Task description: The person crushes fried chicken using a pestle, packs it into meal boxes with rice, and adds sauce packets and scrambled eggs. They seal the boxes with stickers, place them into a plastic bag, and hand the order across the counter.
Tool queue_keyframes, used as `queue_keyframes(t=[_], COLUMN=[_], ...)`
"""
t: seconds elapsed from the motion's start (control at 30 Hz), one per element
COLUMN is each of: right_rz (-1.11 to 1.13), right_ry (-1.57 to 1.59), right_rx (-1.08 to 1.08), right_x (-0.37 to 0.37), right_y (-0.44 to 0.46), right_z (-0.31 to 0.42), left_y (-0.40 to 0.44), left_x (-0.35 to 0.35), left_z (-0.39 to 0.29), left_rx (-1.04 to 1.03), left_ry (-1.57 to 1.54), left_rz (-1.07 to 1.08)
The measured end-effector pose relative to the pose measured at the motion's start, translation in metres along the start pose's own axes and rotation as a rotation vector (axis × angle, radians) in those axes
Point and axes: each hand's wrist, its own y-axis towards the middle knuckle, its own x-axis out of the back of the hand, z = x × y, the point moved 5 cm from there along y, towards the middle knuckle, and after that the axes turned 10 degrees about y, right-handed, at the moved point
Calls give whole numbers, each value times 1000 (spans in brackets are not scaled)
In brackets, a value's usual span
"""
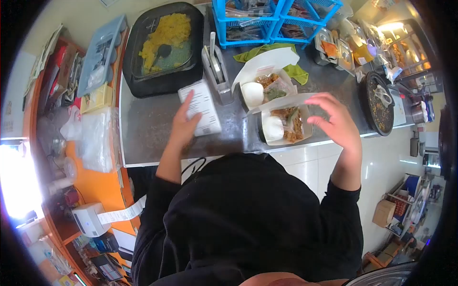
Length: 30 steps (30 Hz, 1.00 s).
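Note:
My left hand (185, 125) rests over a white printed box or slip stack (205, 109) on the metal counter, thumb and fingers apart. My right hand (332, 120) is at the right edge of the nearer takeout box (267, 129), fingers spread by its raised lid. That box holds a white round item and brown food with something green. Behind it stands another open takeout box (242, 81) with a similar white item, brown food and a small clear packet. A tape dispenser (217, 71) stands between the printed item and the boxes.
A black tray (131, 71) with yellow food is at the back left. Blue baskets (245, 21) and a green cloth (298, 75) are behind the boxes. A round black pan (372, 112) sits at the right. A printer (89, 220) with a paper strip is at the lower left.

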Motion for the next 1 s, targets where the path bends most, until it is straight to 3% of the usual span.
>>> queue_keyframes(t=[0.07,0.2,0.3,0.4,0.63,0.73,0.83,0.93,1.0], right_rz=[-108,-155,-140,-151,120,258,335,564,549], right_ry=[145,240,125,73,-67,-269,-240,-87,-220], right_rx=[28,-1,21,-5,-189,-260,-83,-218,-274], right_x=[0,-14,-16,0,-3,-22,-21,-30,-53], right_y=[0,5,10,26,91,109,103,68,44], right_z=[14,16,8,-6,-58,-71,-31,9,-20], left_y=[17,-5,-9,8,42,47,42,48,56], left_x=[-15,-18,-30,-48,-79,-79,-78,-84,-85], left_z=[69,71,48,85,86,87,92,96,96], left_rx=[130,424,58,-108,15,17,21,54,95], left_ry=[445,1093,1445,1379,1345,1307,1306,1303,1300], left_rz=[81,209,87,166,109,93,59,-10,-20])
